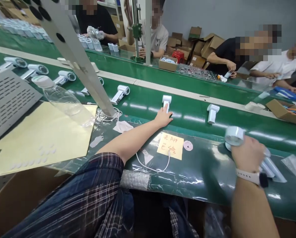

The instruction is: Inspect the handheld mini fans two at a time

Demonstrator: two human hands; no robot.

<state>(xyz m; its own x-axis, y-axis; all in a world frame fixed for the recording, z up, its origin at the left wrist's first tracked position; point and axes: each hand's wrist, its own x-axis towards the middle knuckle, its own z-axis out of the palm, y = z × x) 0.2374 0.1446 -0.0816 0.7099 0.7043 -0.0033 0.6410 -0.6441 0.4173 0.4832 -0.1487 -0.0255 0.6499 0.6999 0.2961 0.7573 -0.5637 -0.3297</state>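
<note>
My left hand (163, 117) reaches out over the green conveyor belt, fingers apart. Its fingertips lie at the handle of a white hairdryer-shaped device (166, 99) with a short cylindrical head; the hand is not closed round it. On the right, my right hand (248, 152) is wrapped round another white hairdryer-shaped device (234, 135), whose round head points left. That hand is slightly blurred, and its fingers are partly hidden. Beneath and beside it, more white pieces (274, 168) lie on the bench. A third such device (213, 114) lies on the belt between my hands.
Several similar devices (120, 94) lie further left along the belt. A slanted metal post (81, 62) stands near a clear plastic bottle (66, 99) and a grey vented box (11, 99). A yellow handwritten note (171, 145) and white cable (153, 170) lie before me. Co-workers sit opposite.
</note>
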